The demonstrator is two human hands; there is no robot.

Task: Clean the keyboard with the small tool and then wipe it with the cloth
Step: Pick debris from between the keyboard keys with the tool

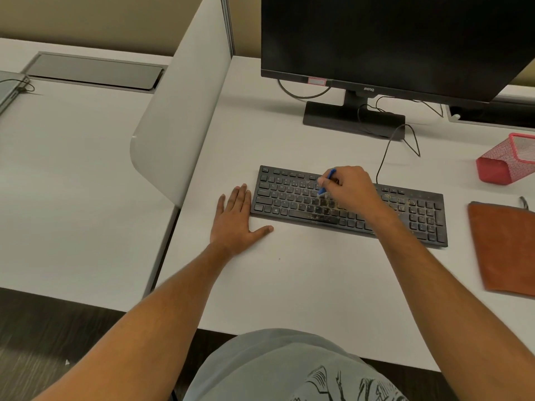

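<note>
On desk (289,285): one keyboard (292,198), one blue tool (326,183), one cloth (505,247).

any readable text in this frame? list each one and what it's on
"BenQ": logo on the lower bezel of the monitor.
Red-bordered sticker on the same bezel: too blurred to read.
Keyboard key legends: a few letters such as Q, W, A and S can be made out faintly on the left; the rest are too small or blurred.
Print on the grey shirt: a drawing, no legible words.
</note>
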